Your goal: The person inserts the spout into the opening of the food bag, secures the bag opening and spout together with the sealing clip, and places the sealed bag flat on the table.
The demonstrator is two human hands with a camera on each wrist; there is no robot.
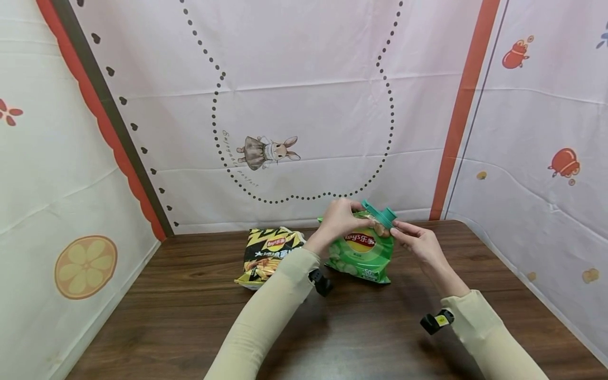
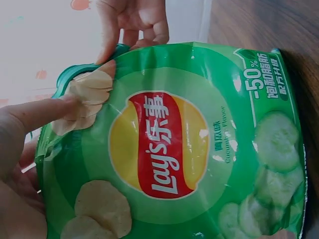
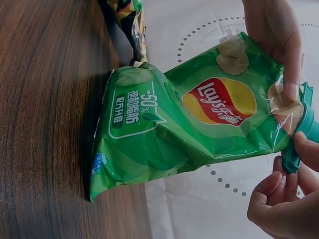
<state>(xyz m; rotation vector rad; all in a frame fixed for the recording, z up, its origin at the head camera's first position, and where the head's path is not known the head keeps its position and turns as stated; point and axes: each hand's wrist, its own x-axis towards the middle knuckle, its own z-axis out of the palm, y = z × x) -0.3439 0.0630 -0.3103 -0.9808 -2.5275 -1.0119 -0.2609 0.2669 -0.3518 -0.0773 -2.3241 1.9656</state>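
Note:
A green Lay's chip bag (image 1: 359, 257) stands tilted on the table, its top edge fitted with a teal sealing clip (image 1: 378, 215) that has a round spout. My left hand (image 1: 338, 221) grips the bag's upper left part, thumb pressed on the front just below the clip. At the clip's other end, my right hand (image 1: 420, 245) pinches it between thumb and fingers. The right wrist view shows the clip (image 3: 305, 134) lying along the bag's mouth. Part of the left hand's fingers is hidden behind the bag (image 2: 164, 79).
A black and yellow Lay's bag (image 1: 268, 258) lies on the brown wooden table (image 1: 380, 327), left of the green one. Printed cloth walls (image 1: 304, 105) enclose the table at the back and both sides. A dark wrist camera (image 1: 437, 321) sits on the right forearm.

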